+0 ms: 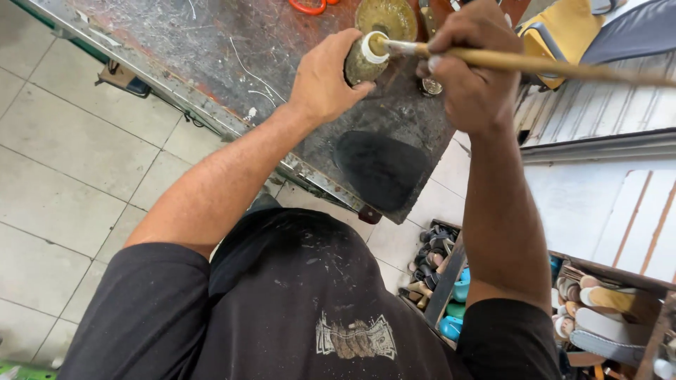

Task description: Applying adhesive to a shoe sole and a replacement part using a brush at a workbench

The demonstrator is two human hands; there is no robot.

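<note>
Count: two hands, one small jar, one brush, one dark sole-shaped piece, one round brass-coloured lid or dish, one orange-handled tool partly cut off at the top edge.

The left hand (327, 77) is wrapped closed around the jar (363, 62), thumb and fingers gripping its side; the jar stands on the counter (211, 49) near the far edge, tilted slightly toward the right hand. The jar is small and cylindrical, with grimy yellow-green walls and a white rim at the mouth.

The right hand (473, 67) is closed around the brush (535, 65), fingers pinched on the handle close to the ferrule. The handle is long, thin, pale wood and runs off to the right of the frame. The metal ferrule end sits at the mouth of the jar; the bristles cannot be made out.

The dark sole-shaped piece (380, 169) lies flat on the counter nearer the person, just below both hands and untouched. It is matt black with a rounded end.

The counter surface is dark, scratched and stained, with a metal edge strip. The round brass-coloured dish (386, 17) lies just behind the jar. The orange-handled tool (308, 6) lies left of the dish.

On the tiled floor (63, 162) at lower right, an open wooden box (451, 274) holds many shoe parts, too jumbled to count.
</note>
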